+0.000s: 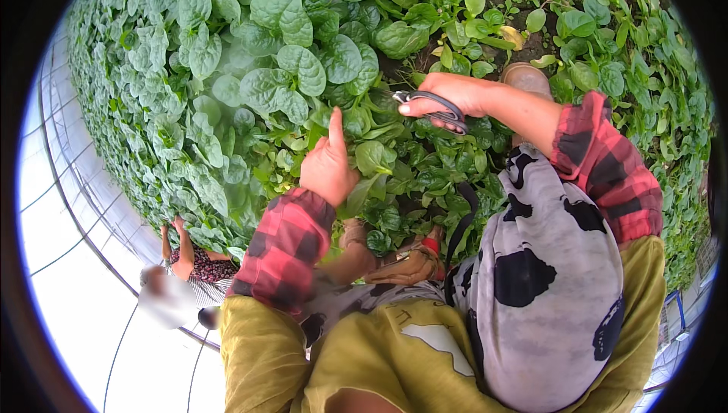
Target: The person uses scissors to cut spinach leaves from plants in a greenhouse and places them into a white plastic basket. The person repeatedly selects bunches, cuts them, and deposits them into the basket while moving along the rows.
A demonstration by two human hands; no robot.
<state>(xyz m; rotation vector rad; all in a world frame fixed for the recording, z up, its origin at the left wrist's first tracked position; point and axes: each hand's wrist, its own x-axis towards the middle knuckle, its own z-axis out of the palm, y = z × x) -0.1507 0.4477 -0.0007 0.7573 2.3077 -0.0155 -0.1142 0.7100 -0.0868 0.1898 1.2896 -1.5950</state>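
Observation:
My right hand (455, 94) grips a pair of scissors (452, 107) by dark handle loops. Their short metal blades point left into the foliage, and the tips are hard to make out among the stems. To the left is my left hand (330, 165), its index finger stretched towards the leaves and its thumb beside it. The other fingers are hidden, so whether they hold anything cannot be seen. A glossy green leaf (371, 157) with a pale stem lies right beside that hand. Broad-leaved leafy greens (301, 69) grow densely ahead of both hands.
Bare soil (526, 52) shows among smaller plants at upper right, with a yellowed leaf (513, 37). My brown shoe (526, 80) stands among the plants. A cloth with black patches (546, 299) bulges over my lap. Another person (193, 271) is at the left, by the pale greenhouse wall (74, 231).

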